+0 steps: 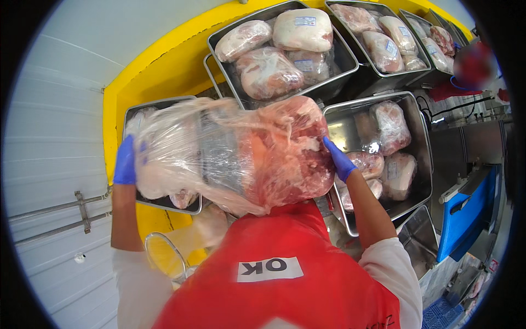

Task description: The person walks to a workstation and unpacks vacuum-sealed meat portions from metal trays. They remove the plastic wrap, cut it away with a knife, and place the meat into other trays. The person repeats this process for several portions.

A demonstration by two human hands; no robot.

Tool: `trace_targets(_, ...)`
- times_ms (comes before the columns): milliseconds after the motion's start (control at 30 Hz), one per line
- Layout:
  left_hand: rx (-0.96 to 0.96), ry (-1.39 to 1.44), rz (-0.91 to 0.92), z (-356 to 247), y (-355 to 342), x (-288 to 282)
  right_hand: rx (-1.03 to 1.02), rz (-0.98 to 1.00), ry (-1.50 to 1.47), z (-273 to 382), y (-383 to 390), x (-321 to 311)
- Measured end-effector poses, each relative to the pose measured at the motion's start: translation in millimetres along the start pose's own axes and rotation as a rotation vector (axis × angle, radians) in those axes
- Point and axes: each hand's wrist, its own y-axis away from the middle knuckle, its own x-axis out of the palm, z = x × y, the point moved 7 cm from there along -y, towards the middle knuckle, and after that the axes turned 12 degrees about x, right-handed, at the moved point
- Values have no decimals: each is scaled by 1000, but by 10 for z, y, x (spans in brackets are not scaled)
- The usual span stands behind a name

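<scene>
A large cut of raw meat [298, 153] in a clear plastic bag [175, 145] is held up in front of my red apron [274, 247]. The meat fills the right end of the bag, and the loose plastic stretches out to the left. My left hand [126, 160], in a blue glove, grips the bag's left end, with its fingers partly behind the plastic. My right hand [339, 159], gloved in blue too, holds the right side of the meat, its thumb along the edge and the other fingers mostly hidden.
Metal bins hold wrapped meat: one [350, 74] beyond the bag, one [424, 145] at the right, one [129, 112] partly covered at the left, more at the far right. A yellow ledge [118, 104] borders a white wall [60, 131]. A blue panel [466, 214] stands right.
</scene>
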Motion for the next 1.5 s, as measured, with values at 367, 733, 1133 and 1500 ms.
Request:
trace_targets(367,-166,-149,-491,1004,575,-2095,-1029,-845,1191,583,557,991)
trace_targets(733,390,-366,14,280,311,887,-543,-341,209,2035,-723,1430)
trace_targets(1133,418,-673,477,542,-247,3345,-844,-555,1779,28,10,1748)
trace_targets(1500,254,-704,557,1154,-566,2739,-579,-281,1401,-1071,1096,860)
